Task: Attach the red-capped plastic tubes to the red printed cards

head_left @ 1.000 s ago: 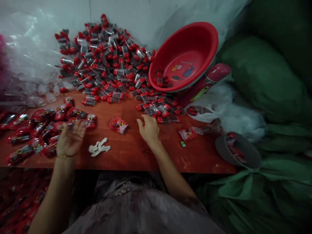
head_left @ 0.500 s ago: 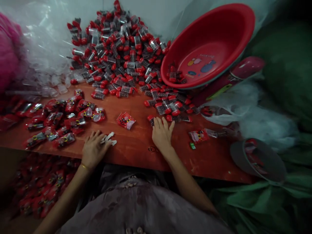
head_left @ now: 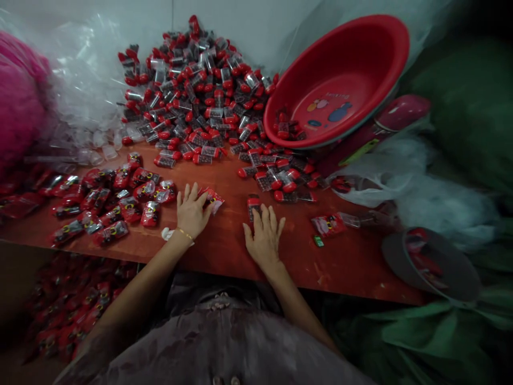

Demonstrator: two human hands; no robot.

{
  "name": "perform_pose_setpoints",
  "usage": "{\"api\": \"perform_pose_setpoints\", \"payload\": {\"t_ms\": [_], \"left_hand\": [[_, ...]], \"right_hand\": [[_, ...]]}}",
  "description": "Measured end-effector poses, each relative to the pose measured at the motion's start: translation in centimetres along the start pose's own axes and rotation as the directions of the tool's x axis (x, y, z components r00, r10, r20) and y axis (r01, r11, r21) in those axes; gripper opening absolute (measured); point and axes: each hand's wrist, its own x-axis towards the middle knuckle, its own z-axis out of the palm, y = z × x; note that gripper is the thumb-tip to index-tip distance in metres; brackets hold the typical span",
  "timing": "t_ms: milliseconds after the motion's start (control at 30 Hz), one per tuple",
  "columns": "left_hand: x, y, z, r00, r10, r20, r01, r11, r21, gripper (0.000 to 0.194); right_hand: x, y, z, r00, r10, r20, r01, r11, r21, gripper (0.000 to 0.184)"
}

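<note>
My left hand lies palm down with its fingers spread, the fingertips resting on a red printed packet and partly hiding it. My right hand is also spread, its fingertips at the lower end of a small clear tube with a red cap and dark contents. Neither hand is closed around anything. A crumpled white scrap shows beside my left wrist. Left of that hand lies a heap of filled red packets.
Red-capped tubes are piled against the wall. A red basin leans at the right, with a grey bowl below it. Another red packet and a small green item lie right. Clear plastic stands back left.
My left hand has moved right and away from me, off the white scrap onto the red packet. My right hand has drawn slightly back, and the tube is now more upright in view.
</note>
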Motion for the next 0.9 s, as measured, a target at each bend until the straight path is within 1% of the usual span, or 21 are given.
{"api": "perform_pose_setpoints", "payload": {"t_ms": [67, 100, 200, 333, 433, 500, 533, 600, 667, 700, 733, 767, 800, 833, 867, 900], "left_hand": [[1.4, 0.1, 1.0, 0.999, -0.02, 0.039, 0.019, 1.0, 0.015, 0.035], [1.7, 0.0, 1.4, 0.999, -0.022, 0.046, 0.021, 1.0, 0.018, 0.031], [1.2, -0.5, 1.8, 1.0, -0.008, 0.01, 0.008, 1.0, 0.013, 0.028], [0.0, -0.7, 1.4, 1.0, 0.004, 0.007, -0.004, 1.0, -0.012, 0.027], [-0.2, -0.5, 0.7, 0.999, -0.041, -0.013, 0.04, 0.998, -0.049, 0.024], [-0.1, 0.0, 0.1, 0.997, -0.061, -0.052, 0.057, 0.995, -0.084, 0.024], [-0.2, 0.3, -0.2, 0.996, -0.061, -0.07, 0.053, 0.993, -0.103, 0.024], [-0.4, 1.0, -0.8, 0.995, -0.039, -0.088, 0.026, 0.989, -0.146, 0.024], [-0.8, 1.7, -1.3, 0.995, -0.018, -0.097, -0.001, 0.98, -0.199, 0.023], [-1.1, 2.0, -1.5, 0.994, -0.021, -0.104, -0.004, 0.971, -0.239, 0.024], [-1.3, 2.3, -1.6, 0.992, -0.043, -0.117, 0.006, 0.954, -0.299, 0.027], [-1.5, 2.6, -1.6, 0.988, -0.087, -0.128, 0.031, 0.922, -0.386, 0.033], [-1.6, 2.8, -1.6, 0.982, -0.15, -0.118, 0.072, 0.863, -0.5, 0.04], [-1.8, 3.1, -1.5, 0.973, -0.221, -0.07, 0.129, 0.768, -0.628, 0.047], [-1.8, 3.4, -1.4, 0.96, -0.28, 0.023, 0.203, 0.635, -0.745, 0.052], [-1.9, 3.7, -1.2, 0.938, -0.315, 0.143, 0.287, 0.479, -0.83, 0.053]], "right_hand": [[-0.2, 0.3, -0.3, 1.0, 0.006, -0.015, -0.006, 1.0, 0.006, 0.043], [-0.3, 0.5, -0.5, 1.0, 0.009, -0.023, -0.009, 1.0, 0.011, 0.042], [-0.5, 1.0, -1.2, 0.999, 0.013, -0.051, -0.011, 0.999, 0.035, 0.038], [0.2, 0.3, -2.2, 0.994, -0.026, -0.104, 0.038, 0.992, 0.119, 0.031], [1.3, -1.3, -2.9, 0.991, -0.039, -0.125, 0.075, 0.951, 0.299, 0.027], [2.1, -2.6, -3.1, 0.997, -0.007, -0.079, 0.044, 0.875, 0.482, 0.027], [2.5, -3.3, -3.0, 0.999, 0.023, -0.028, -0.003, 0.817, 0.577, 0.028], [3.3, -4.5, -2.6, 0.991, 0.098, 0.088, -0.132, 0.673, 0.728, 0.032], [4.1, -5.4, -1.9, 0.974, 0.152, 0.169, -0.225, 0.529, 0.818, 0.031], [4.4, -5.7, -1.6, 0.969, 0.165, 0.182, -0.24, 0.476, 0.846, 0.028], [4.7, -5.9, -1.3, 0.969, 0.173, 0.179, -0.239, 0.443, 0.864, 0.025], [4.9, -6.0, -1.1, 0.967, 0.19, 0.169, -0.237, 0.431, 0.87, 0.024], [4.9, -5.9, -1.0, 0.964, 0.213, 0.159, -0.24, 0.439, 0.866, 0.026], [4.9, -5.9, -1.0, 0.96, 0.24, 0.145, -0.245, 0.463, 0.852, 0.03], [4.9, -5.8, -1.0, 0.956, 0.267, 0.126, -0.248, 0.494, 0.833, 0.034], [4.7, -5.7, -1.0, 0.954, 0.282, 0.104, -0.245, 0.529, 0.812, 0.036]]}}
